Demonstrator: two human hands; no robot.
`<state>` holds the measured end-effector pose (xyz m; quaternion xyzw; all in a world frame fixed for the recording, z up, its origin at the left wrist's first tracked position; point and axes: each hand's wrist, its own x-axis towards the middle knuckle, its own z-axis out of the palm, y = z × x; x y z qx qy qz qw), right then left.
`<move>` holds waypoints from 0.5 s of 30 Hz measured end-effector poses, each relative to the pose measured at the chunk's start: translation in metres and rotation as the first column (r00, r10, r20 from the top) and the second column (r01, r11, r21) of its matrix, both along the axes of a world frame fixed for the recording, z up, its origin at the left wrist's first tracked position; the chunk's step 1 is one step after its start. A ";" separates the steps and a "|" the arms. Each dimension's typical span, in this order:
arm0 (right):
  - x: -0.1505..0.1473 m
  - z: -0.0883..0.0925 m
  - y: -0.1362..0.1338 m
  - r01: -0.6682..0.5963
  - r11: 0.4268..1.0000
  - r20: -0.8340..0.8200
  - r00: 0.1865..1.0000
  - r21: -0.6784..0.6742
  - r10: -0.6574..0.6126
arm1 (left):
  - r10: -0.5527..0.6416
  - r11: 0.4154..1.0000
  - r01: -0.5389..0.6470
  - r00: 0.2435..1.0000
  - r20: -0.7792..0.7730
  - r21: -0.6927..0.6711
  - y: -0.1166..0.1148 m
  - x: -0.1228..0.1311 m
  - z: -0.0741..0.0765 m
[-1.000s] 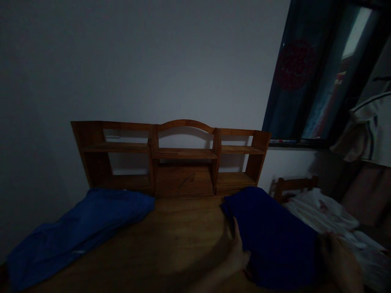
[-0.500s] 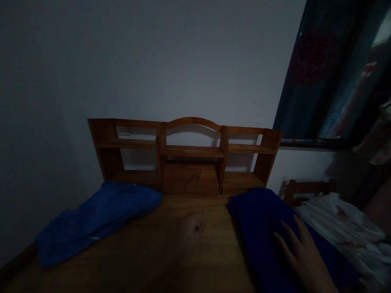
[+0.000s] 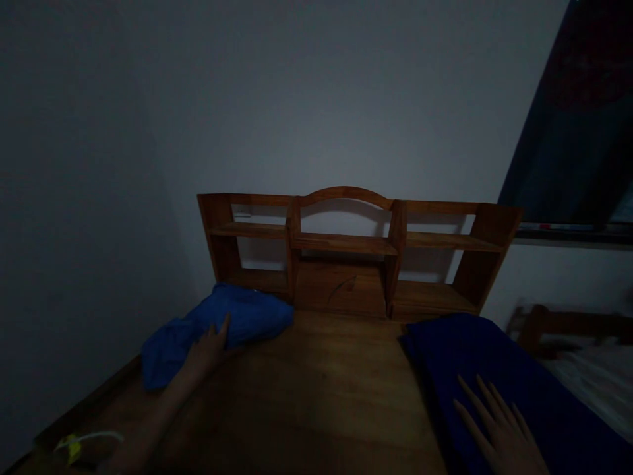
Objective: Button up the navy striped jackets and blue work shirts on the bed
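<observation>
In dim light, a crumpled bright blue cloth lies at the far left of a wooden desk. My left hand reaches onto its near edge, thumb raised, the other fingers on or in the fabric and hard to make out. A folded dark blue cloth lies on the right side of the desk. My right hand rests flat on it, fingers spread and open.
A wooden shelf unit with several empty compartments stands along the desk's back against a pale wall. A window frame is at upper right. A wooden rail and white bedding lie to the right. A small yellow-and-white thing sits at lower left.
My left hand has travelled from the dark cloth across the desk to the bright blue cloth. My right hand has come down flat on the dark cloth. The view has swung left.
</observation>
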<state>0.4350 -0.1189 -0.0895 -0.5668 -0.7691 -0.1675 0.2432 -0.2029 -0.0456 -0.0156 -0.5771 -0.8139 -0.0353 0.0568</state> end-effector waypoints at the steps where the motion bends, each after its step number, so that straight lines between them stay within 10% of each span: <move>1: -0.001 0.002 -0.001 -0.003 1.000 -0.001 1.000 -0.007 0.003 | -0.026 1.000 0.026 1.000 -0.002 -0.005 -0.001 -0.001 -0.001; 15: 0.000 0.003 -0.001 -0.025 1.000 0.038 0.999 -0.003 0.025 | -0.131 0.990 0.134 0.989 -0.066 0.046 -0.004 -0.019 -0.010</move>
